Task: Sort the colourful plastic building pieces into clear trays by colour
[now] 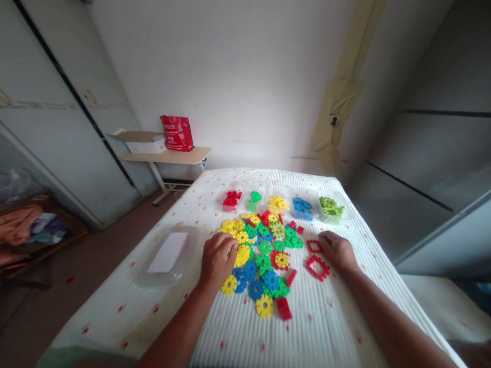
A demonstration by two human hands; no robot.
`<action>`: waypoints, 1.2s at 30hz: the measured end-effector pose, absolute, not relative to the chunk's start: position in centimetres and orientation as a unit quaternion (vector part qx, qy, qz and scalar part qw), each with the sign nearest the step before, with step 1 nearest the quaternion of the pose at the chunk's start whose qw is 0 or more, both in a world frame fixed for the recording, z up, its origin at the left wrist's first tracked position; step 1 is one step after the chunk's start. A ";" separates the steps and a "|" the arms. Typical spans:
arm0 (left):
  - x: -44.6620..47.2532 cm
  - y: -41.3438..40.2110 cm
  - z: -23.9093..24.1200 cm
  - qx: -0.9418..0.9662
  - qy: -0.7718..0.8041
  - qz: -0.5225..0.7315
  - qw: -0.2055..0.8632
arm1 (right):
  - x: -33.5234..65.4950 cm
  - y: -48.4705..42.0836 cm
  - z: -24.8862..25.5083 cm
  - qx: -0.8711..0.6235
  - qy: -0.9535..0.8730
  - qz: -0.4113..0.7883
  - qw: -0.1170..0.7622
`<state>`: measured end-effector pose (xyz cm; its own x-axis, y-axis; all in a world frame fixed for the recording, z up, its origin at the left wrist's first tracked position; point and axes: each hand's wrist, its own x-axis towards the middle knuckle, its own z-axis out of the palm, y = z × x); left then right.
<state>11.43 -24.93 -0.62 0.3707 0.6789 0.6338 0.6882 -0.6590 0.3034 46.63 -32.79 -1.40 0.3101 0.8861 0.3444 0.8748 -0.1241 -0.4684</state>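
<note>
My left hand point(219, 256) rests on the left edge of a pile of snap-together plastic pieces. Its fingers are curled down and closed; what they hold, if anything, is hidden. Beside the thumb lies a yellow notched disc point(242, 255). At the pile's right side, my right hand point(338, 249) has its fingers closed at the right edge of a red square frame point(313, 246). A second red frame point(317, 268) lies just in front of it. The pile mixes blue notched discs point(256, 289), green notched discs point(263, 262) and red blocks point(284, 308).
Along the back stand clear boxes of sorted pieces: red point(231, 200), green point(254, 200), yellow point(277, 204), blue point(302, 207) and light green point(331, 206). A clear lid point(177, 276) with a white card is at left. Behind, a side table point(180, 156) bears a red bag point(177, 134).
</note>
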 end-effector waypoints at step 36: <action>27.0 -30.4 2.3 -0.955 -0.211 -0.194 -0.076 | 47.6 -32.1 -0.9 -0.765 -0.449 0.114 0.447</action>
<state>27.04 -30.39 2.32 0.8362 0.4316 0.3385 0.3729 -0.8999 0.2262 47.59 -32.13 -0.93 0.5711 0.7890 0.2266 0.5849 -0.1974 -0.7867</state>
